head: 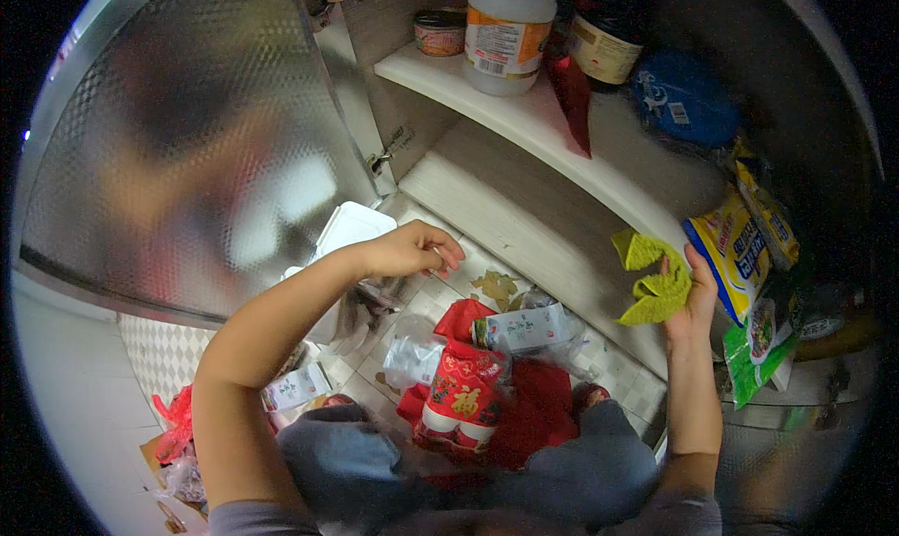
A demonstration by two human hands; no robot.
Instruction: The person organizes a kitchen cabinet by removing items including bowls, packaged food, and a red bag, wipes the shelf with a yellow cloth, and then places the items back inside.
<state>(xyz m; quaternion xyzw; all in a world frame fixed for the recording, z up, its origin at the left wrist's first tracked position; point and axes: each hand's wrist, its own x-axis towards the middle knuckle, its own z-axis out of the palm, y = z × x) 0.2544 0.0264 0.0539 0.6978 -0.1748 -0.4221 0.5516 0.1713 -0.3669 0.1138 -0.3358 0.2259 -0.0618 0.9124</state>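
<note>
In my right hand (695,294) is a folded yellow-green cloth (660,280), raised beside the cupboard shelf (456,100). Yellow-and-blue plastic packets (730,248) stand just right of it. My left hand (421,248) hovers over the tiled floor, fingers loosely curled and apart, holding nothing. Below it a red bag (463,388) with gold decoration stands on the floor between my knees. White cylinders show at its lower end. A white printed carton (527,327) leans at its top, and clear plastic wrap (414,360) lies at its left.
On the shelf stand a white plastic jug (509,37), a small tin (440,34), a dark labelled bottle (607,44) and a blue round package (685,100). A textured glass door (182,150) swings out at left. White plastic containers (355,227) and dry leaves (495,287) are on the floor.
</note>
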